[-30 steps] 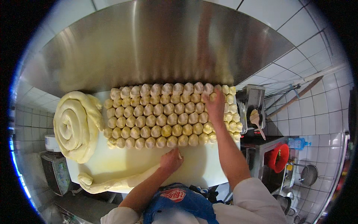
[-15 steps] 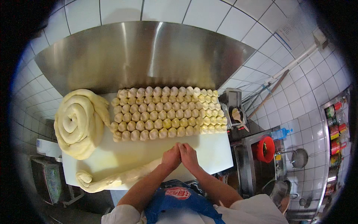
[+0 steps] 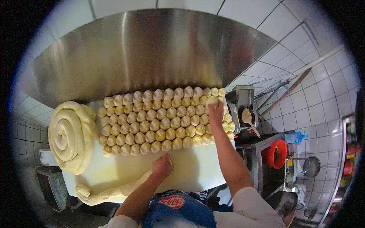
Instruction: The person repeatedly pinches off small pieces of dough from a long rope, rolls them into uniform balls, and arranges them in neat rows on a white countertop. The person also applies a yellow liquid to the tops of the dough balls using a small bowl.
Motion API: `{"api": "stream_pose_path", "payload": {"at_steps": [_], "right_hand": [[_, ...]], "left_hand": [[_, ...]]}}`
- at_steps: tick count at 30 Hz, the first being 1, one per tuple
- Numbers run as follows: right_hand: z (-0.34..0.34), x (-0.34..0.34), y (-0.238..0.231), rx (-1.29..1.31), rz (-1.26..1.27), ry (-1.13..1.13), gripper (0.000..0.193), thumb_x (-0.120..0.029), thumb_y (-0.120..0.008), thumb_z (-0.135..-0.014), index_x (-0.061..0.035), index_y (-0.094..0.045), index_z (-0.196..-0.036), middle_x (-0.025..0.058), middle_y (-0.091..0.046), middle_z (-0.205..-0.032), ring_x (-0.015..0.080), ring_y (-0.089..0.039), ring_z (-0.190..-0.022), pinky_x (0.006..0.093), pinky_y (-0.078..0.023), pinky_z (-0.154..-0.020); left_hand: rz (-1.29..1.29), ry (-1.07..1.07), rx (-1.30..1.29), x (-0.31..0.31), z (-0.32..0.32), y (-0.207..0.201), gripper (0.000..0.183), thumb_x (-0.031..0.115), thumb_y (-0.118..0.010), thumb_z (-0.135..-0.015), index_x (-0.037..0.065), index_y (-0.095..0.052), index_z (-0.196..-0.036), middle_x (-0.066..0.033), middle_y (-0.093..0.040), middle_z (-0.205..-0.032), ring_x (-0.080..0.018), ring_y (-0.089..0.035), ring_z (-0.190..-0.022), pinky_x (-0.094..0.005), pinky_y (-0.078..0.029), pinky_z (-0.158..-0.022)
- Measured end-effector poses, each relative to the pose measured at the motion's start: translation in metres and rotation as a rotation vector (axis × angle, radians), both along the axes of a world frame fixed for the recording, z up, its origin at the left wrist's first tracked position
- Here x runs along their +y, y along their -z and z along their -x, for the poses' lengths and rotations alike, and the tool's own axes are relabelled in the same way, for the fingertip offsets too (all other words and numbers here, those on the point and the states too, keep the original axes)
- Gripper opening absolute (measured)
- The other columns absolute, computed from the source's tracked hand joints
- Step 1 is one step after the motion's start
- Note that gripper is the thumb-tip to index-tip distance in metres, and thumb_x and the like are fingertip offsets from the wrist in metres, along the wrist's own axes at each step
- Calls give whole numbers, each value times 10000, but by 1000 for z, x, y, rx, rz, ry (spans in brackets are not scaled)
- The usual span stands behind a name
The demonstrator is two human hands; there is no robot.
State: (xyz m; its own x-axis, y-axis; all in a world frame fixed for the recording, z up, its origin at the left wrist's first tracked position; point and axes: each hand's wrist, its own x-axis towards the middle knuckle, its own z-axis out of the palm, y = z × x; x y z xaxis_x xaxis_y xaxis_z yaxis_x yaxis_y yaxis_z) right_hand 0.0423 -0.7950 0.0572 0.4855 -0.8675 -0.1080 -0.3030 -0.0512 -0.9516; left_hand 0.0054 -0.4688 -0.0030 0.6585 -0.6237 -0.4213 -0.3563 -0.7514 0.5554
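Observation:
My left hand [image 3: 162,166] is closed around the end of a long dough rope [image 3: 114,193], which runs left along the near side of a white cutting board [image 3: 197,171]. A small bit of dough shows at the thumb side of that fist. My right hand [image 3: 216,113] reaches over the right part of several rows of round dough balls [image 3: 159,124]. Its fingers are closed on a pale dough ball [image 3: 212,101] above the rows. At the left lies a large coil of oiled dough [image 3: 70,136].
A steel splash panel [image 3: 152,53] rises behind the board. To the right stand a steel container [image 3: 243,98] with a wooden-looking spoon [image 3: 249,118], a red bowl [image 3: 279,154] and a blue bottle [image 3: 294,137]. A strainer [image 3: 311,166] hangs beyond.
My hands were together over the rope's end. They are now apart: the right has moved far and right with a dough ball, while the left stays on the rope. The view has shifted.

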Motion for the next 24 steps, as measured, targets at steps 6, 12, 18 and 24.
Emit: {"api": "stream_pose_path", "payload": {"at_steps": [6, 12, 18, 24], "right_hand": [[-53, -105, 89, 134, -91, -159, 518, -166, -690, -957, 32, -515, -1402, 121, -620, -1115, 217, -650, -943, 383, -599, -755], [-60, -91, 47, 167, -160, -96, 620, -303, -717, -953, 62, -496, -1404, 209, -628, -1250, 326, -671, -1027, 414, -583, -832], [71, 160, 2, 650, 5, -816, 628, -440, -650, -962, 0, -477, -1375, 252, -691, -1069, 418, -671, -1014, 505, -522, -864], [127, 281, 41, 232, -35, -544, 429, -378, -588, -992, 30, -668, -1096, 273, -692, -1036, 448, -664, -957, 499, -526, -849]], "left_hand": [[-24, 7, 17, -6, -13, -13, 209, 235, -653, -847, 87, -566, -966, -182, -703, -878, -401, -689, -829, -536, -544, -730], [-37, -19, 78, -10, -13, -20, 298, 316, -699, -846, 89, -567, -985, -183, -706, -906, -391, -692, -861, -521, -551, -762], [200, 5, -103, 30, 14, -18, 681, 389, -768, -806, 93, -482, -1348, -220, -670, -1119, -399, -684, -997, -495, -558, -850], [331, -21, -163, 84, 34, -31, 703, 318, -750, -825, 90, -437, -1412, -228, -642, -1239, -413, -676, -1039, -511, -550, -878]]}}
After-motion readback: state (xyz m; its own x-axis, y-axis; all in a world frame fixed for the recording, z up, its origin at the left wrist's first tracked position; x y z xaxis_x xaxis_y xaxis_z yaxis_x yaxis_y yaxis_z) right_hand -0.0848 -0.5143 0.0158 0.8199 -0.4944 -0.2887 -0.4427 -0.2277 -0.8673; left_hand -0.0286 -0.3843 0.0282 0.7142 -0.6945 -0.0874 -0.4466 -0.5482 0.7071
